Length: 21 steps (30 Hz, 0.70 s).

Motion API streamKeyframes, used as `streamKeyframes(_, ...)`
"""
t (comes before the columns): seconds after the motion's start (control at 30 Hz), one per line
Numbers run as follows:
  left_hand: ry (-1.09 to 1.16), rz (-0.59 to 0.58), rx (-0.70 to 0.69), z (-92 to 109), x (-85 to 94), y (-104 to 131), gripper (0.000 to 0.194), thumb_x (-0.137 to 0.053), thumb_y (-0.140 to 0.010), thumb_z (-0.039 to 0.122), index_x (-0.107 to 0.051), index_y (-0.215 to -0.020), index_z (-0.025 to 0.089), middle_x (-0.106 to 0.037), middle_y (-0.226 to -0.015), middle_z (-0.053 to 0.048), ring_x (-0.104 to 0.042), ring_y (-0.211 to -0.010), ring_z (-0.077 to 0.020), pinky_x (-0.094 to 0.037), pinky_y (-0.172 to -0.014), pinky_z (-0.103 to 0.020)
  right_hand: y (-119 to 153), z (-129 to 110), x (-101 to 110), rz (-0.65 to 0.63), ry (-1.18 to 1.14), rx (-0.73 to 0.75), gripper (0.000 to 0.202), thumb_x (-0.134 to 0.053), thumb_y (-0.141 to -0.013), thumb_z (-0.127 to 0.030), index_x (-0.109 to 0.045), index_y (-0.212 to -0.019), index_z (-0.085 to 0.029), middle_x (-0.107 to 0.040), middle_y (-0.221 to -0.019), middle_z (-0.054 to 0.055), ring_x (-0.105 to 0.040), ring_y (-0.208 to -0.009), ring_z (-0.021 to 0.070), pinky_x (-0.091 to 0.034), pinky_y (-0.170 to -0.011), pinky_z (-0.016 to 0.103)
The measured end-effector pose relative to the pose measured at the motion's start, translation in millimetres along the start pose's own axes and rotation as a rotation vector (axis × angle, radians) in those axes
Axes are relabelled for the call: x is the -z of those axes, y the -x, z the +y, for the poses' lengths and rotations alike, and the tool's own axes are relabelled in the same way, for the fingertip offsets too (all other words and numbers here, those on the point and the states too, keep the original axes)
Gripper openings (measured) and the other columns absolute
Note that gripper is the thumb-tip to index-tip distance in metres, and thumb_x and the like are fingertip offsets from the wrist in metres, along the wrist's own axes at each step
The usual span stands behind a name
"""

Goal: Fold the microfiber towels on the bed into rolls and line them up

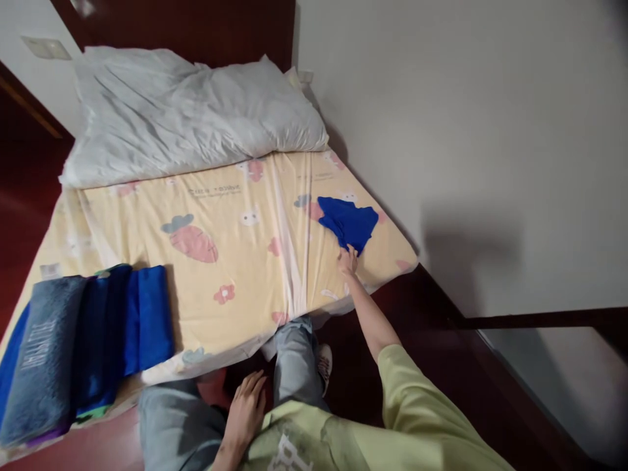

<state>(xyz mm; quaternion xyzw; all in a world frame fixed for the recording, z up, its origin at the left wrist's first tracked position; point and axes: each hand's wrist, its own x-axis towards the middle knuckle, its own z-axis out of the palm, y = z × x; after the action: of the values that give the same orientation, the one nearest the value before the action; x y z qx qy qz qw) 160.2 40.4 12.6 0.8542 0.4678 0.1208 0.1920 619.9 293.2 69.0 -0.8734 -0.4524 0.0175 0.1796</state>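
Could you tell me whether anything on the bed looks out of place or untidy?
Yes: one blue cloth lies crumpled near the wall-side edge of the mattress, under the right hand, while the other towels sit folded in a row at the opposite end.

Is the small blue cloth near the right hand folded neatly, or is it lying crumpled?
Crumpled. The blue cloth lies in an uneven, wrinkled heap with a ragged outline on the bed sheet; the right hand touches its near edge.
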Motion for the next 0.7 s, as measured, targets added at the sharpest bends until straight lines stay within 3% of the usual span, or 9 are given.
streamKeyframes(0.1, 0.013, -0.027, 0.042, -12.9, 0.3, 5.1, 0.034, -0.045, -0.091, 0.022, -0.070, -0.114, 0.020, -0.067, -0.125, -0.009, -0.063, -0.115, -0.0246, -0.055, -0.097, -0.041, -5.2, 40.4, -1.0, -0.042, 0.031, -0.131, 0.042, -0.043, -0.088, -0.012, -0.069, -0.120, -0.018, -0.043, -0.148, 0.010, -0.044, -0.127, 0.0274, -0.038, -0.103, 0.038)
streamKeyframes(0.23, 0.005, -0.032, 0.077, -21.3, 6.2, -1.5, 0.033, -0.045, -0.092, 0.026, -0.071, -0.112, 0.021, -0.068, -0.123, -0.009, -0.064, -0.112, -0.0248, -0.054, -0.097, -0.042, -13.4, 63.7, -3.2, -0.058, -0.059, -0.099, 0.046, -0.040, -0.088, -0.009, -0.064, -0.126, -0.017, -0.050, -0.142, 0.011, -0.047, -0.124, 0.0243, -0.037, -0.104, 0.035)
streamKeyframes(0.37, 0.024, -0.058, 0.085, -12.8, 5.4, -2.7, 0.033, -0.044, -0.093, 0.025, -0.070, -0.112, 0.023, -0.069, -0.121, -0.007, -0.065, -0.111, -0.0231, -0.056, -0.094, -0.039, -17.7, 69.1, -3.1, -0.058, -0.129, -0.129, 0.049, -0.040, -0.088, -0.009, -0.058, -0.133, -0.014, -0.059, -0.131, 0.013, -0.051, -0.119, 0.0222, -0.039, -0.101, 0.031)
streamKeyframes(0.53, 0.021, -0.093, 0.088, -7.1, 5.4, 5.7, 0.033, -0.044, -0.091, 0.024, -0.071, -0.110, 0.024, -0.070, -0.118, -0.007, -0.067, -0.109, -0.0225, -0.058, -0.090, -0.036, -13.0, 67.2, -1.9, -0.119, -0.105, -0.139, 0.042, -0.044, -0.086, -0.009, -0.067, -0.120, -0.016, -0.054, -0.138, 0.012, -0.050, -0.122, 0.0220, -0.039, -0.102, 0.030)
streamKeyframes(0.7, 0.002, -0.045, 0.115, -13.8, 15.4, 10.5, 0.033, -0.043, -0.092, 0.026, -0.072, -0.108, 0.024, -0.071, -0.116, -0.006, -0.066, -0.111, -0.0235, -0.058, -0.092, -0.037, -11.1, 61.2, 21.5, -0.064, -0.111, -0.239, 0.047, -0.041, -0.085, -0.007, -0.062, -0.127, -0.009, -0.057, -0.132, 0.018, -0.050, -0.123, 0.0270, -0.040, -0.102, 0.036)
